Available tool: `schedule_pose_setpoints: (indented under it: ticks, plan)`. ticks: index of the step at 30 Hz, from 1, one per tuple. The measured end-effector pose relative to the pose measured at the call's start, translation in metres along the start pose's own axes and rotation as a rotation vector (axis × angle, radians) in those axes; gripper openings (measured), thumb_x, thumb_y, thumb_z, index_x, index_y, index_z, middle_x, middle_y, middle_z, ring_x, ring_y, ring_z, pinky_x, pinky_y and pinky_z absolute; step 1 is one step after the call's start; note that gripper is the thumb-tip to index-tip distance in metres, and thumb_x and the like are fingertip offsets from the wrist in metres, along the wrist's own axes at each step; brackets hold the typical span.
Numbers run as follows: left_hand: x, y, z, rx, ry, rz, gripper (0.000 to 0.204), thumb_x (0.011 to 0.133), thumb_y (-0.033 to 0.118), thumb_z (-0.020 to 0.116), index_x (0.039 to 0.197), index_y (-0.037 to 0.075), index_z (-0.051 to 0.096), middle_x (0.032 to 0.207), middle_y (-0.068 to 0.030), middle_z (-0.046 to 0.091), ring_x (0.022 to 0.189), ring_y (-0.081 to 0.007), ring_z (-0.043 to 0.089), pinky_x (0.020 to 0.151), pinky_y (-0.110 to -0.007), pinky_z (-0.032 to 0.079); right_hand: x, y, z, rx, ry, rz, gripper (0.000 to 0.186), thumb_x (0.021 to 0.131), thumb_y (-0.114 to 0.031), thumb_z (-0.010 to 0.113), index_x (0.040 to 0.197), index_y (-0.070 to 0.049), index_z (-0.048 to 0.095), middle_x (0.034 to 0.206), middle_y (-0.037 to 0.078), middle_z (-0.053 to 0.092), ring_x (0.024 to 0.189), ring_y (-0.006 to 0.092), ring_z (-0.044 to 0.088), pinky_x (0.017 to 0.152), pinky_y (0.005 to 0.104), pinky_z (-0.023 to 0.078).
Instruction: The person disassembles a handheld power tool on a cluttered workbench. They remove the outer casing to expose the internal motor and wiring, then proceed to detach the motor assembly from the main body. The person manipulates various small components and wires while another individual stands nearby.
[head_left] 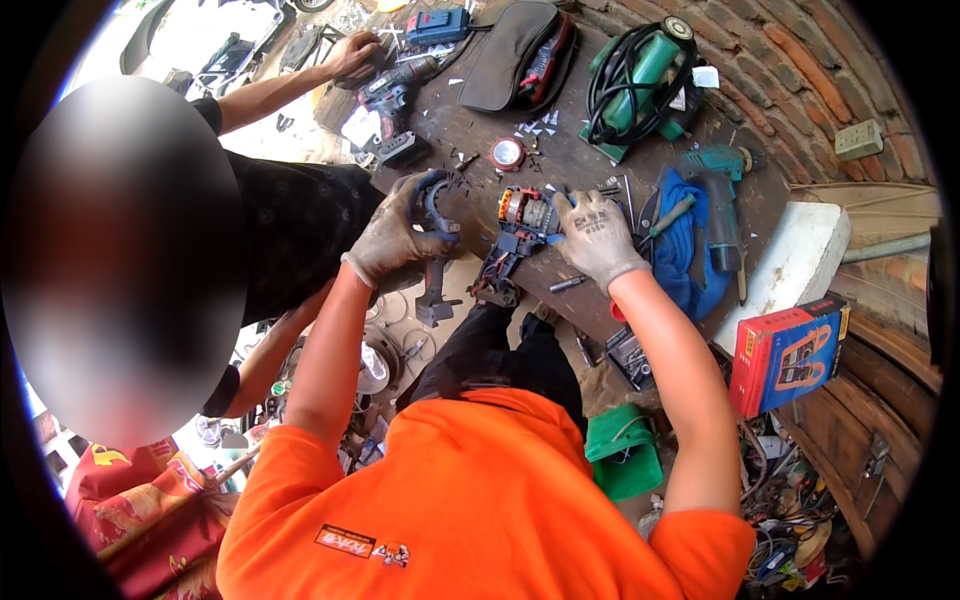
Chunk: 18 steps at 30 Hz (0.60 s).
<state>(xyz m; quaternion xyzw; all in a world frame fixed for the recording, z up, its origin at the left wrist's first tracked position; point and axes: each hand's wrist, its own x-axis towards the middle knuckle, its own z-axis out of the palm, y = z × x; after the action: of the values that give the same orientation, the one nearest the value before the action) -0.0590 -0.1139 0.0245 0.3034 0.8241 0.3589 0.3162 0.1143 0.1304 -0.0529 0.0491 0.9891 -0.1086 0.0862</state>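
Observation:
My left hand (pixel 396 232), in a dirty work glove, is closed round one dark half of a power-drill housing (pixel 436 285), its handle hanging down past the table edge. My gloved right hand (pixel 598 236) grips the front end of an opened cordless drill (pixel 508 245). The drill's orange-and-silver motor part (pixel 524 210) and inner wiring lie bare, and its handle points toward me at the table's edge. The fingertips of my right hand are partly hidden behind the glove and the drill. A small gap separates the two pieces.
Beyond my hands lie a round red-and-white tin (pixel 507 153), another cordless drill (pixel 392 110), a tool bag (pixel 510 55) and a green corded tool (pixel 643 85). Right are a blue cloth (pixel 684 250), a teal drill (pixel 718 200) and a red-blue box (pixel 790 355). Another person's hand (pixel 356 58) rests far left.

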Motion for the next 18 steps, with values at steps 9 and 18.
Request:
schedule_pose_setpoints:
  ticks: [9,18]
  plan:
    - [0.065,0.0,-0.037,-0.129,0.064,0.062,0.088,0.069,0.001,0.083,0.148,0.007,0.043,0.099,-0.0015,0.064,0.083,-0.0076,0.06,0.07,-0.024,0.052,-0.005,-0.017,-0.014,0.036,-0.128,0.174,0.071,0.078,-0.033,0.078,0.138,-0.005,0.053,0.123,0.018,0.06,0.114,0.0341,0.057,0.096,0.0448,0.048]
    - [0.234,0.022,-0.061,0.551,-0.028,0.189,0.092,0.066,0.039,0.084,0.144,0.008,0.046,0.133,-0.0233,0.054,0.122,-0.0359,0.056,0.104,-0.04,0.046,-0.008,-0.023,-0.011,0.033,-0.058,0.232,0.069,0.076,-0.032,0.08,0.137,-0.01,0.056,0.12,0.013,0.062,0.113,0.0312,0.059,0.093,0.0434,0.049]
